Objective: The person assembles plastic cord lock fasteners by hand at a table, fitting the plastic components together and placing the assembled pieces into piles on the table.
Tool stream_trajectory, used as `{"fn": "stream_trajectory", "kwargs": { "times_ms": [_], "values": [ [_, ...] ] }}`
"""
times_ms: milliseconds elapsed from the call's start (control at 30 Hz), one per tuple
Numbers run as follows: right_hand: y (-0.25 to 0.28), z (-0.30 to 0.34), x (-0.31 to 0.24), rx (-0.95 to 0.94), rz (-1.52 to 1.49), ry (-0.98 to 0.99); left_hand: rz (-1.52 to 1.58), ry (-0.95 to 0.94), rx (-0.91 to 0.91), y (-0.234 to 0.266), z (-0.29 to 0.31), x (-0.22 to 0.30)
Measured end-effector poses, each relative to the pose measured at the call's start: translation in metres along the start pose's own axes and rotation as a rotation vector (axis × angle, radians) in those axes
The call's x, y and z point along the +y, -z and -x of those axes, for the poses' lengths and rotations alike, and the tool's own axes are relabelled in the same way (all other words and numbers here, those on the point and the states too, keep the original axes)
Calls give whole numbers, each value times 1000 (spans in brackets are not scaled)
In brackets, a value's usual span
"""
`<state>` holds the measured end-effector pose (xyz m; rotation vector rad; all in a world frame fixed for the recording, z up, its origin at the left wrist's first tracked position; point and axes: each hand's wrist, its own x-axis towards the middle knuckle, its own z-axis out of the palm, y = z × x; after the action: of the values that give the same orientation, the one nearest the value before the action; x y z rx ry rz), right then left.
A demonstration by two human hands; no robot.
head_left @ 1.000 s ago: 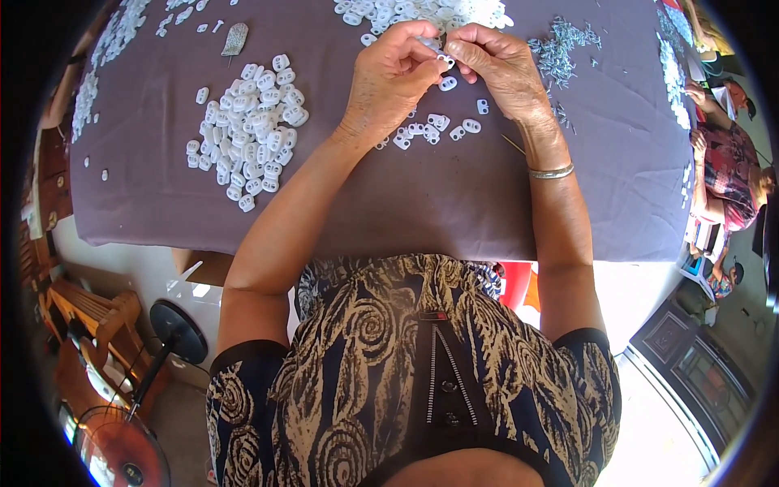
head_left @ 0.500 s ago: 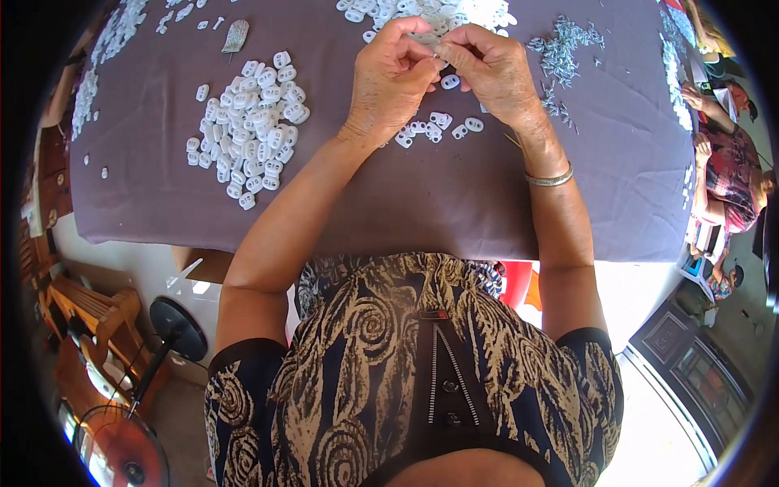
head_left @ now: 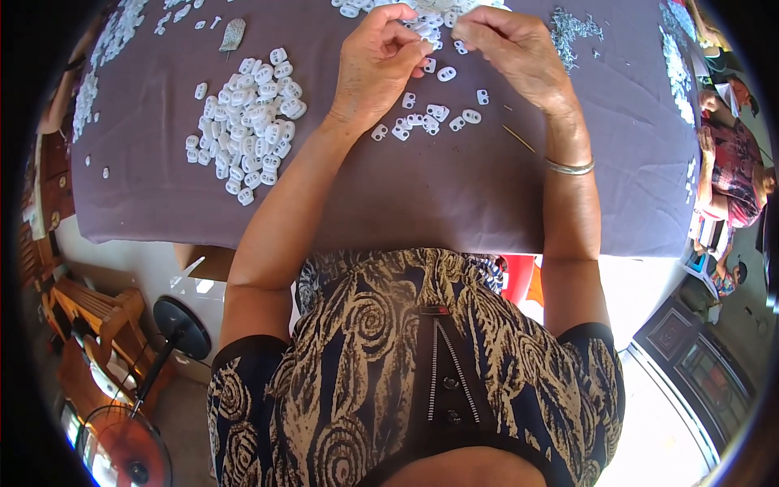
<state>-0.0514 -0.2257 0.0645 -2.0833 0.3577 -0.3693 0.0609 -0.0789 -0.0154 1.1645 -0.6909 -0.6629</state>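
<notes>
My left hand [head_left: 377,61] is closed in a pinch over the table, thumb against forefinger; whatever sits between the tips is too small to make out. Across from it, my right hand [head_left: 519,57] is also pinched, its fingertips beside the far pile of white plastic pieces [head_left: 438,12], and its contents are hidden. A gap separates the two hands. Between and below them lie several loose white two-hole cord-lock pieces [head_left: 436,112]. Left of my left forearm is a heap of white two-hole cord locks [head_left: 251,118].
Small metal springs [head_left: 572,36] are scattered beyond my right hand. A thin brass-coloured stick [head_left: 519,138] lies near my right wrist. A greyish tag-like piece [head_left: 232,35] is at the far left of the dark tablecloth [head_left: 406,195]. Other people [head_left: 730,162] sit at the right; a fan [head_left: 178,329] stands lower left.
My hands were together at the fingertips and are now apart. The right has moved to the right, the left slightly left, uncovering more loose pieces and the stick.
</notes>
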Motion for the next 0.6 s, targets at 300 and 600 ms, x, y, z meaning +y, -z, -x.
{"fn": "stream_trajectory", "kwargs": {
  "times_ms": [300, 600],
  "values": [
    [-12, 12, 16, -268, 261, 121, 39, -38, 62, 2, -3, 2],
    [-26, 21, 14, -244, 365, 269, -25, -55, 101, 2, -1, 13]
  ]
}}
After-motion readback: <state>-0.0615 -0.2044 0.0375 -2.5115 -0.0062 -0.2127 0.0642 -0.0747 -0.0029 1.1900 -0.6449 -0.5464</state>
